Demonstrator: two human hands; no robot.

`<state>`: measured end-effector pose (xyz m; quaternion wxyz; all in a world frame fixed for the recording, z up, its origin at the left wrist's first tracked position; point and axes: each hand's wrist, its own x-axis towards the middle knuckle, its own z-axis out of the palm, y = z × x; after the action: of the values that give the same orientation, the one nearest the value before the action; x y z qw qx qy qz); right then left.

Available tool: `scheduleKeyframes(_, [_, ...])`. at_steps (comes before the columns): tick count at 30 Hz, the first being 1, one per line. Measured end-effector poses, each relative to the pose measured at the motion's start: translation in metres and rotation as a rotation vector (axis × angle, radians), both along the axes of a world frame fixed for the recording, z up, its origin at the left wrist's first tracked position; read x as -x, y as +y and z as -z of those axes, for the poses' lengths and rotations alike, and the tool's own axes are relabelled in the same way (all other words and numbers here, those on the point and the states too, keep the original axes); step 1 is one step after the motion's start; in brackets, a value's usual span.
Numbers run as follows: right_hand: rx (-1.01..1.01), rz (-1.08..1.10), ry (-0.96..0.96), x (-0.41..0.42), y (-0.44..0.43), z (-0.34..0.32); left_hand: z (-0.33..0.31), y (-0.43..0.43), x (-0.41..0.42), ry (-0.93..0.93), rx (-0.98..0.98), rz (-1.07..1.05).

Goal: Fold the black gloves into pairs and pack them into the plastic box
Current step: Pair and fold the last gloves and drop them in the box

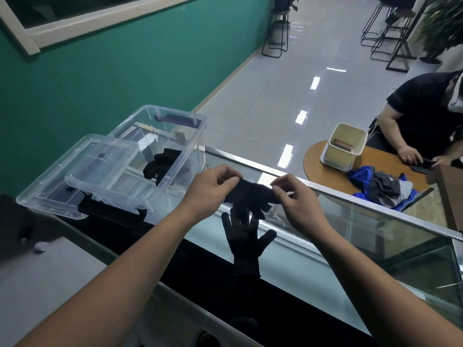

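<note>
Both hands hold one black glove (253,195) stretched sideways above the glass counter. My left hand (213,187) pinches its left end and my right hand (294,200) pinches its right end, with the glove's fingers hanging down. A second black glove (244,242) lies flat on the glass just below, fingers spread and pointing away from me. The clear plastic box (175,136) stands to the left on the counter, open, with a folded black glove bundle (161,164) inside it.
The box's clear lid (62,186) lies under or beside the box at the left. The glass counter top (350,236) has a metal rail along its far edge. Beyond it, another person sits at a round wooden table (315,161) with a beige bin (343,146) and a pile of clothes (383,189).
</note>
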<state>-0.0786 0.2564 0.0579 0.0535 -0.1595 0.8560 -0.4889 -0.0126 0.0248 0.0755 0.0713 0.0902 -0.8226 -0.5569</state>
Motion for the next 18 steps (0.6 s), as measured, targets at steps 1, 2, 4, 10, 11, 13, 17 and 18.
scheduleKeyframes(1, [-0.014,0.007,0.021,-0.001,-0.001,0.001,-0.003,0.001,0.0,0.042,0.067,-0.015])
scheduleKeyframes(2, [-0.022,0.011,0.046,-0.003,-0.002,0.002,-0.005,0.002,0.0,0.079,0.138,-0.021])
scheduleKeyframes(4, [-0.016,0.016,0.085,-0.01,-0.007,0.002,-0.008,0.003,0.001,0.138,0.242,-0.011])
scheduleKeyframes(10, [0.188,-0.18,-0.333,-0.041,-0.022,-0.003,-0.016,0.007,-0.002,0.247,0.327,0.03])
scheduleKeyframes(11, [0.255,-0.206,-0.513,-0.044,-0.025,-0.002,-0.017,0.009,-0.004,0.252,0.322,0.032])
scheduleKeyframes(13, [0.363,-0.234,-0.858,-0.046,-0.031,0.004,-0.018,0.014,-0.009,0.261,0.32,0.034])
scheduleKeyframes(17, [0.497,-0.299,-1.189,-0.05,-0.037,0.016,-0.018,0.023,-0.017,0.203,0.181,-0.039])
scheduleKeyframes(18, [0.526,-0.317,-1.232,-0.053,-0.037,0.017,-0.018,0.024,-0.018,0.172,0.105,-0.072])
